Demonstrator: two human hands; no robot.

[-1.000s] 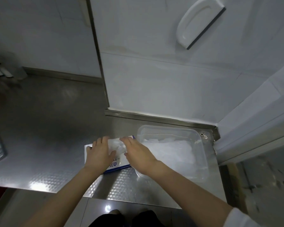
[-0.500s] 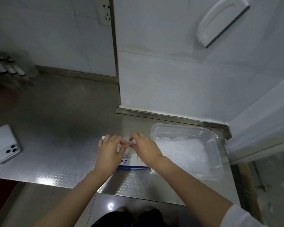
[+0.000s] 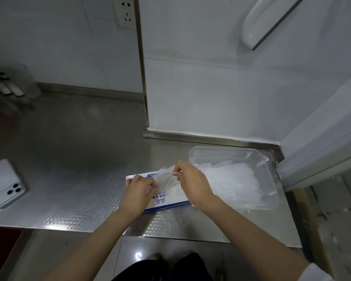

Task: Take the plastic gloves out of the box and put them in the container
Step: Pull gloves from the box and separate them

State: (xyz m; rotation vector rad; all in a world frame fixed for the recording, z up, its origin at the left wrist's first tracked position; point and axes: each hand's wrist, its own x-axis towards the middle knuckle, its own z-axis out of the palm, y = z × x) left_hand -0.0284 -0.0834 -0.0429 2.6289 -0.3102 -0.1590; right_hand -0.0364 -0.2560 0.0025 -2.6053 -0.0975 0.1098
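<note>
Container (image 3: 270, 171) holding gloves (image 3: 235, 181), box (image 3: 166, 201) beside it

On the counter (image 3: 79, 151), near the front edge: the box (image 3: 168, 200). Just right of it, in the back right corner: the container (image 3: 229, 152) (gloves (image 3: 233, 183) inside). Far off by the left edge: a phone (image 3: 5, 184). Over the box: one glove (image 3: 165, 177).

free: counter (image 3: 79, 142) between phone (image 3: 5, 183) and box (image 3: 166, 200) | blocked: wall (image 3: 211, 94) behind container (image 3: 231, 149)
</note>
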